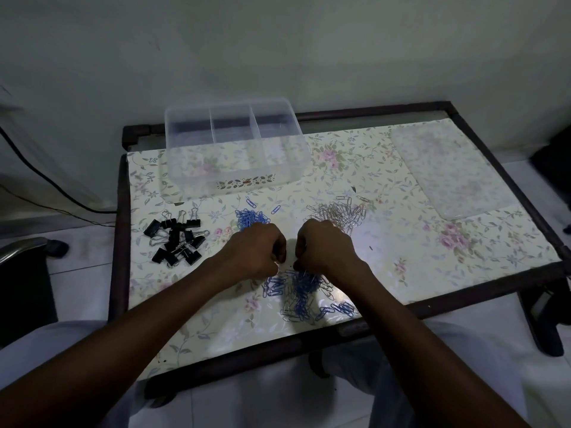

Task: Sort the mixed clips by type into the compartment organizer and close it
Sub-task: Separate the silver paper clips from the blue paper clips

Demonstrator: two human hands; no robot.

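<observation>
Clear plastic organizer [236,149]; glossy floral table cover [401,242].

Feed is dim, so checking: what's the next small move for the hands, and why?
Probably lift one clip from the mixed pile and drop it on its matching heap: blue pile or silver pile. Both hands are curled over the mix, which is unsorted.

No readable text, label, brand or number shows anywhere.

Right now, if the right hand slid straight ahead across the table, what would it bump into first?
The right hand points away from the person, so it would most likely meet the silver paper clips pile first, lying just beyond its knuckles. The clear organizer sits farther back and to the left.
</observation>
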